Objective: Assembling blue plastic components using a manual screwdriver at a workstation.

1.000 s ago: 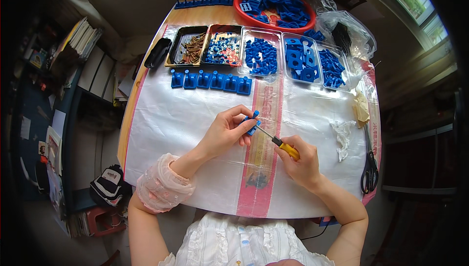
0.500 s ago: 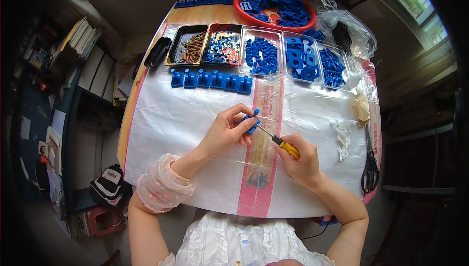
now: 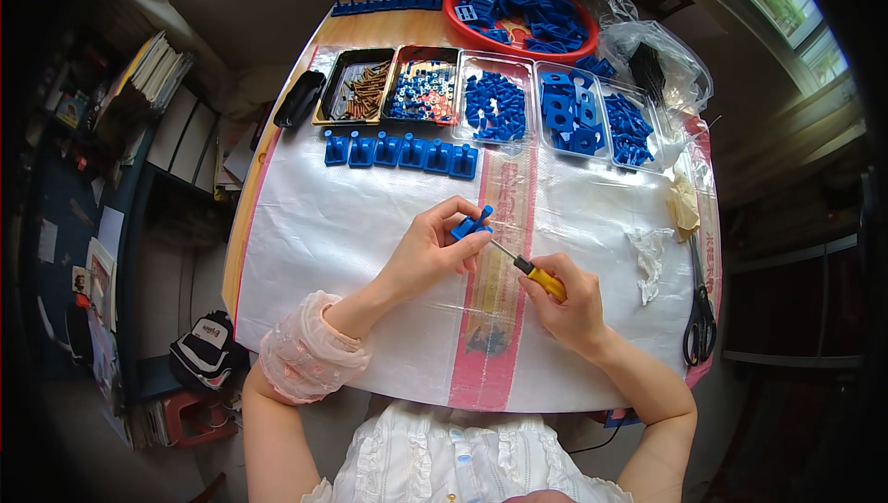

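Note:
Between the thumb and fingers of my left hand (image 3: pixel 435 242) is a blue plastic part (image 3: pixel 474 223), a small block with a peg sticking up from it. My right hand (image 3: pixel 572 304) grips a screwdriver (image 3: pixel 546 282) with a yellow and black handle. Its metal shaft points up and left, and the tip ends at the blue part by my left thumb; whether it sits in a screw is hidden. Beyond my hands stands a row of several similar blue parts with pegs (image 3: pixel 400 153).
Behind the row are trays of brass-coloured screws (image 3: pixel 368 87), nuts and small blue pieces (image 3: pixel 424 92), and more blue pieces (image 3: pixel 497 104). A red basin (image 3: pixel 453 15) of blue parts stands at the back. Scissors (image 3: pixel 700 332) and crumpled tissue (image 3: pixel 650 258) lie at the right.
The blue part has turned in my left hand, so its peg now leans to the upper right. The screwdriver has shifted very slightly; both hands stay in nearly the same place.

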A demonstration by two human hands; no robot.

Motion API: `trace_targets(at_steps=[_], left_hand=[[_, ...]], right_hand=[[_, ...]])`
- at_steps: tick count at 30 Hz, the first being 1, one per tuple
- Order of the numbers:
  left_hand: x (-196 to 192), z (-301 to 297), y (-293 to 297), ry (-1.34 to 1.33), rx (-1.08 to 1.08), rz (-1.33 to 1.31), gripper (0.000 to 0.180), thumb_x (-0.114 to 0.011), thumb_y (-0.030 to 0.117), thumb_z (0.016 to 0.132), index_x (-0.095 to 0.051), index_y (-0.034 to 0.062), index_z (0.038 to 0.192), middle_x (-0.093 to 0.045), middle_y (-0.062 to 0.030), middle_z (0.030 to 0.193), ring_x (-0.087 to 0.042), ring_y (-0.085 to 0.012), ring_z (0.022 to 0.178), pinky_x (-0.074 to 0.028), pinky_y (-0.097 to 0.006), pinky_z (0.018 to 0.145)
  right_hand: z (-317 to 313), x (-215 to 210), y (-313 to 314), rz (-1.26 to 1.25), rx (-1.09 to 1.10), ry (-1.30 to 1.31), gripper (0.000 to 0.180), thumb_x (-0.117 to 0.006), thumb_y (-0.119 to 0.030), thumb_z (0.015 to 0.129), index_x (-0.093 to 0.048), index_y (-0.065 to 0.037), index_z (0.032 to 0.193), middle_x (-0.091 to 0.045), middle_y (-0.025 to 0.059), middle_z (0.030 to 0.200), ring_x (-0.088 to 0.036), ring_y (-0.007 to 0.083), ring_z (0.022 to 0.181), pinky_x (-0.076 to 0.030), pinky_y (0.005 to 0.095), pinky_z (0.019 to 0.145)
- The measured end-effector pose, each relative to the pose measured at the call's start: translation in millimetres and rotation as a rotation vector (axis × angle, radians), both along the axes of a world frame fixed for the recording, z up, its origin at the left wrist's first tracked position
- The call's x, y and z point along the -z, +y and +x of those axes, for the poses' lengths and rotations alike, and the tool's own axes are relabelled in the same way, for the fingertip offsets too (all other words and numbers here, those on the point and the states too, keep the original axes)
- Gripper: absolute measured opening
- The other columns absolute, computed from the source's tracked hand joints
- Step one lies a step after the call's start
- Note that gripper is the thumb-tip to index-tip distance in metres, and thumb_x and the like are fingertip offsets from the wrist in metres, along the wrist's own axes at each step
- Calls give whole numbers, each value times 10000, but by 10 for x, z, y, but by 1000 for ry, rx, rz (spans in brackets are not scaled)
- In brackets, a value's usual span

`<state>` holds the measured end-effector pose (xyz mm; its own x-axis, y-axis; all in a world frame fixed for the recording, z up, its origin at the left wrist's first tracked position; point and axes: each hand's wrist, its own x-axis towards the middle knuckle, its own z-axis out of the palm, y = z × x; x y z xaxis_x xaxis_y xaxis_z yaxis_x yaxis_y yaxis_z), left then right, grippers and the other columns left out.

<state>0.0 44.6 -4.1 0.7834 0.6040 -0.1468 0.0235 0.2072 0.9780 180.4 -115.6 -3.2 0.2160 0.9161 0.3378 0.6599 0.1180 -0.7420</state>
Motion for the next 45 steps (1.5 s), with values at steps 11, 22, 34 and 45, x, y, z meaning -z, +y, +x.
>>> trace_targets(at_steps=[11,22,34,45], left_hand=[[98,-47,75,-116,39,-201,213,-579,171,1032,-585,25,1187,-686,-78,962,-669,-98,698,-532,-199,587],[96,-35,64,-109,28,-190,205,-549,194,1056,-593,38,1181,-692,-69,944,-667,-96,689,-533,-198,585],[107,-23,66,-131,38,-210,242,-499,246,1081,-595,40,1163,-676,-47,931,-652,-86,668,-528,-187,582],[52,-24,54,-89,43,-157,320,-478,256,1085,-616,7,1233,-676,-38,912,-646,-69,664,-513,-166,572]], right_hand=[[-6,-29,-6,4,29,-49,196,-782,-48,832,-646,-42,973,-700,111,769,-687,243,608,-501,318,528],[10,-33,-3,43,25,-98,203,-793,-32,826,-647,-35,968,-708,112,746,-690,204,586,-491,282,511],[10,-42,5,58,1,-90,208,-788,-23,828,-644,-27,978,-714,119,757,-700,206,597,-497,276,514],[6,-31,3,73,19,-122,213,-794,-30,819,-650,-36,976,-713,117,753,-703,220,597,-502,286,513]])
